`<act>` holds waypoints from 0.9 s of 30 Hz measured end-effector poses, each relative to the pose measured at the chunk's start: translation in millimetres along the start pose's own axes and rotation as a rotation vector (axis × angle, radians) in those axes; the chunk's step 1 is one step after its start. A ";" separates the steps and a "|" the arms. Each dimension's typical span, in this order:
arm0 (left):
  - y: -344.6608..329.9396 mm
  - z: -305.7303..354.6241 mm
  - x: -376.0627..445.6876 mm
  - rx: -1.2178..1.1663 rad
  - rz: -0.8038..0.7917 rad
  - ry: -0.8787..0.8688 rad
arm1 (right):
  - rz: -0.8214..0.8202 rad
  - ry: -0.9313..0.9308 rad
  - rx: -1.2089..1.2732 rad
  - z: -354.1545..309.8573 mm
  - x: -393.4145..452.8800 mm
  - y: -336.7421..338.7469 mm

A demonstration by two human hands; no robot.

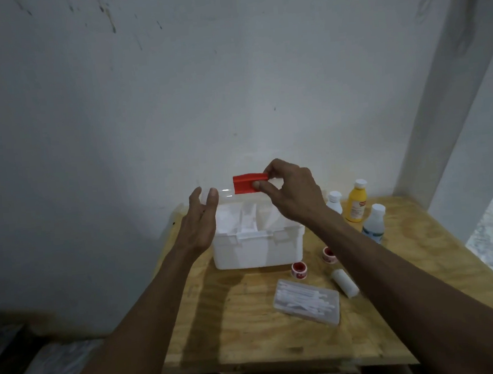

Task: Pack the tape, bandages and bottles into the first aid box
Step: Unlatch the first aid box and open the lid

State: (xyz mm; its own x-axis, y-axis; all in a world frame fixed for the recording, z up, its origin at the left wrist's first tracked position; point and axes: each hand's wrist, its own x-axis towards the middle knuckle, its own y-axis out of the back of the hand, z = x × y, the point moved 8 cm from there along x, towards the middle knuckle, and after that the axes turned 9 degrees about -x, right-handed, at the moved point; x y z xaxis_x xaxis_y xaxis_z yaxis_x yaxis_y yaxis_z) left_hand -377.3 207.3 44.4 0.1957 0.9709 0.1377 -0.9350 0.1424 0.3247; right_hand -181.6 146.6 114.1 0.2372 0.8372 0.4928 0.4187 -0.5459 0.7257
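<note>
A white first aid box (256, 251) stands at the back of a small wooden table (251, 334), its clear lid raised. My right hand (290, 192) pinches the lid's red latch (246, 184) at the top edge. My left hand (200, 217) hovers open beside the lid's left end. Two red-and-white tape rolls (299, 270) (329, 254) lie in front of the box. A white rolled bandage (345, 283) lies to their right. A yellow bottle (356, 201) and two clear white-capped bottles (335, 202) (374, 223) stand right of the box.
A clear flat case of white cotton swabs (306, 301) lies near the table's middle right. A white wall rises right behind the box. A white pillar (451, 111) stands at the table's back right corner. The floor drops away left of the table.
</note>
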 end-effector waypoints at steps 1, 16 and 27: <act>-0.5 -2.5 -1.5 -0.002 -0.003 0.008 | 0.007 -0.002 0.003 -0.1 3.4 1.0; -11.3 -24.3 7.1 0.241 -0.079 0.064 | 0.027 -0.115 0.028 2.9 77.7 -1.4; -3.9 -34.6 16.1 0.306 -0.058 0.015 | 0.076 -0.158 0.015 15.0 128.3 -23.1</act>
State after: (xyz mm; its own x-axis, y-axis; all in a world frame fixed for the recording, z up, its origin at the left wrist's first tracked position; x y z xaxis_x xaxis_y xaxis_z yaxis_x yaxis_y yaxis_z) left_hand -380.7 229.1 13.0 0.2397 0.9660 0.0974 -0.7894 0.1354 0.5988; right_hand -147.7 267.2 153.4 0.4026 0.7893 0.4636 0.4070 -0.6080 0.6817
